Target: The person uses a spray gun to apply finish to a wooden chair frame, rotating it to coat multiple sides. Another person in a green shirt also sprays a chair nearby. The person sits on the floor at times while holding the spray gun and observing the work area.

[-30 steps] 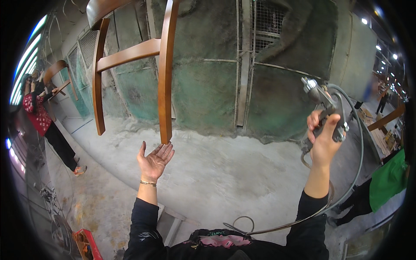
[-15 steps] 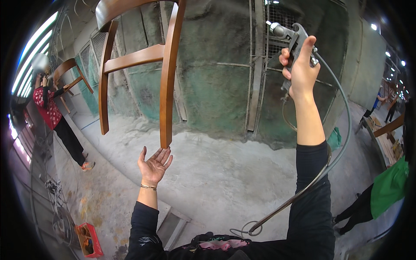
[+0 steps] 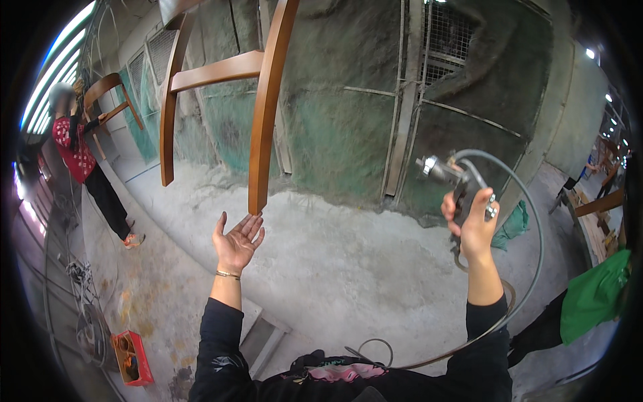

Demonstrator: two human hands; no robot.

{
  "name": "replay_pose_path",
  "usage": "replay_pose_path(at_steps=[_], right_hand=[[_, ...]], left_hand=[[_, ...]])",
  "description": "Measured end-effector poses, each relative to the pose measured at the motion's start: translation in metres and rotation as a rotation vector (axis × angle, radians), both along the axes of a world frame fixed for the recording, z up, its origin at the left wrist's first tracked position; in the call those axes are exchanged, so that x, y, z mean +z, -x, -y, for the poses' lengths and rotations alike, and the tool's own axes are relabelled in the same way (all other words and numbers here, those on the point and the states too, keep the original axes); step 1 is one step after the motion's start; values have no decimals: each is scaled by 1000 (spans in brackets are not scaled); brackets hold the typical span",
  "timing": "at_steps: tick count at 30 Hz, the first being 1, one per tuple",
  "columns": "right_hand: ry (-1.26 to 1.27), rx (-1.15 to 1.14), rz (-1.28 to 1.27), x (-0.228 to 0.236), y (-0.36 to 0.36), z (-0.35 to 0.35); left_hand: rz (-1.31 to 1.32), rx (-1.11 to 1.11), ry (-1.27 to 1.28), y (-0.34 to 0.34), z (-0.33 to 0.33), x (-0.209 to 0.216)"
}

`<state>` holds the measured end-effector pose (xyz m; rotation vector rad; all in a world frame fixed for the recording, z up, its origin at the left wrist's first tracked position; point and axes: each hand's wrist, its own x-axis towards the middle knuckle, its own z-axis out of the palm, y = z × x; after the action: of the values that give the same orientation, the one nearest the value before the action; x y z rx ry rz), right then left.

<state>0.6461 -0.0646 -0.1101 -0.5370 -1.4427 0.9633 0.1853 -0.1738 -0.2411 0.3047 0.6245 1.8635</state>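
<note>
A brown wooden chair back frame hangs at the upper left, its top cut off by the picture's edge. Its curved rail joins two legs that point down. My left hand is open, palm up, with the fingertips at the bottom end of the right leg. On the right, my right hand is closed round a metal spray gun, whose nozzle points left toward the frame. A grey hose loops from the gun down past my right forearm.
At the far left a person in a red top holds another wooden chair frame. A red box stands on the floor at lower left. To the right is a person in green. Stained sheeting covers the wall ahead.
My right hand has lowered the spray gun, and its hose now arches above it. The chair frame sits slightly higher in view, with my left fingertips still at its leg.
</note>
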Motion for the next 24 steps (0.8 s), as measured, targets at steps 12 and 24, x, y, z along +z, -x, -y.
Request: replay_pose_path(at_steps=[12,24], right_hand=[[-79,-108,-174,19,13,-5],[71,129,147,-66,-2,39]], left_hand=[[-31,-7,16,17,-6,-6],[-163,68,142,25,-21,-17]])
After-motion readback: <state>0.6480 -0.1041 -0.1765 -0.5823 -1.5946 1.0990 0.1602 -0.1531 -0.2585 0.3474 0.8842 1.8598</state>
